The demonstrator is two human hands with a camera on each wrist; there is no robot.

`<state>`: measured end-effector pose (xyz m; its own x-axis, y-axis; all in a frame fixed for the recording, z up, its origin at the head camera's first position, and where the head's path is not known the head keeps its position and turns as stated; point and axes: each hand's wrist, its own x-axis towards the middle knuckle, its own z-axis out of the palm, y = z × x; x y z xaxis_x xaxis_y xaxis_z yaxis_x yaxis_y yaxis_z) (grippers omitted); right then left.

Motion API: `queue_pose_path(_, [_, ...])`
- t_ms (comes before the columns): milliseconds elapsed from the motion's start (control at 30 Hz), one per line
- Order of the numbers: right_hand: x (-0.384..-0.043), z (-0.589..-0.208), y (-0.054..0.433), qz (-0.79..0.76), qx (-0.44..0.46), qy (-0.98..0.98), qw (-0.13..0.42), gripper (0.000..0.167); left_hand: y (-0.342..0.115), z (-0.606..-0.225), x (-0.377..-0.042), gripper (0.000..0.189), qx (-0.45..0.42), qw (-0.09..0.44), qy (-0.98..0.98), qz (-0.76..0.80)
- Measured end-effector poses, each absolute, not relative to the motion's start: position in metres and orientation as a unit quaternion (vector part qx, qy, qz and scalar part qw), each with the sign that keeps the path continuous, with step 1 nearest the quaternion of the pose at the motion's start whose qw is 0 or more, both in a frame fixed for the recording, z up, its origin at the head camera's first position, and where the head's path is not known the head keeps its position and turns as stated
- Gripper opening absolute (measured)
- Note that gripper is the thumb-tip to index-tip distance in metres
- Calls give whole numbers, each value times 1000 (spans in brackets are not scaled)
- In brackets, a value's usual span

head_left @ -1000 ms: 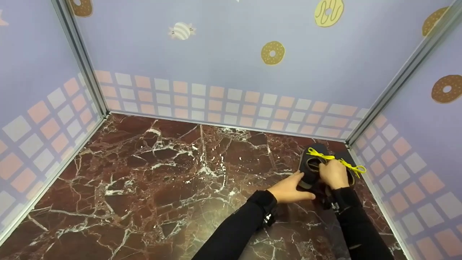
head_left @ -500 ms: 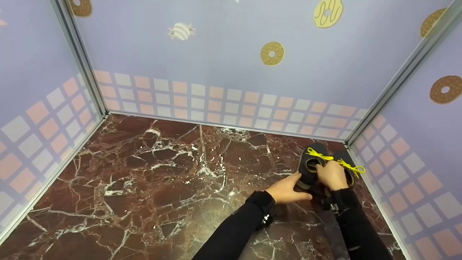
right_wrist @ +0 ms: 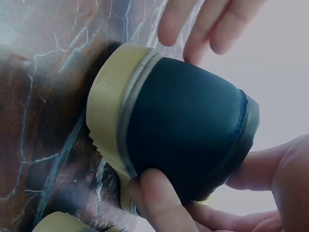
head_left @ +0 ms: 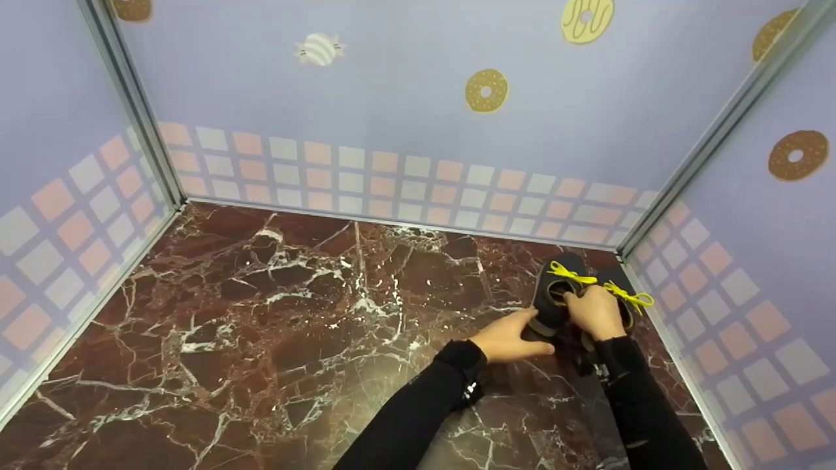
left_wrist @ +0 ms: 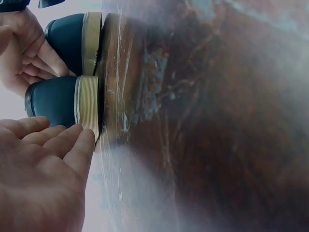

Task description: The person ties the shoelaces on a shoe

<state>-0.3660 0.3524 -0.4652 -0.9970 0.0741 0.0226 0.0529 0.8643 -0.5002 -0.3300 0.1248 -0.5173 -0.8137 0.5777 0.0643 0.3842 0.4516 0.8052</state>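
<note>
A pair of dark shoes with yellow laces stands side by side on the floor, toes pointing to the back wall. My right hand [head_left: 595,313] pinches the inner side of the left shoe [head_left: 550,318], thumb at its opening and fingers against the outside, as the right wrist view shows. Fingers of my left hand [head_left: 509,336], fairly straight, touch or lie just beside that shoe's outer side near the heel. The right shoe [head_left: 612,279] is partly hidden behind my right hand. Pale ribbed soles [left_wrist: 88,104] show in the left wrist view.
The brown marbled floor [head_left: 261,339] stretches to the left. A lilac back wall [head_left: 392,85] with printed doughnuts and a right wall [head_left: 751,261] meet at a grey metal post [head_left: 705,137] just behind the shoes.
The head view has shifted slightly. My right hand has edged left, and its thumb now shows at the left shoe's opening. My left hand keeps its place beside the shoe.
</note>
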Motion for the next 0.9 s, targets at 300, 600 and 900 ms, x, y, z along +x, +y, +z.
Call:
queue_pose_path(300, [-362, -461, 349, 225, -36, -974, -1, 47, 95, -516, -336, 90, 273, 81, 855, 434])
queue_pose_path(600, [-355, -455, 330, 230, 1, -972, 48, 63, 34, -513, -339, 93, 245, 81, 858, 444])
queue_pose_path(900, [-351, -460, 294, 241, 52, -964, 97, 73, -32, -513, -345, 97, 183, 39, 897, 400])
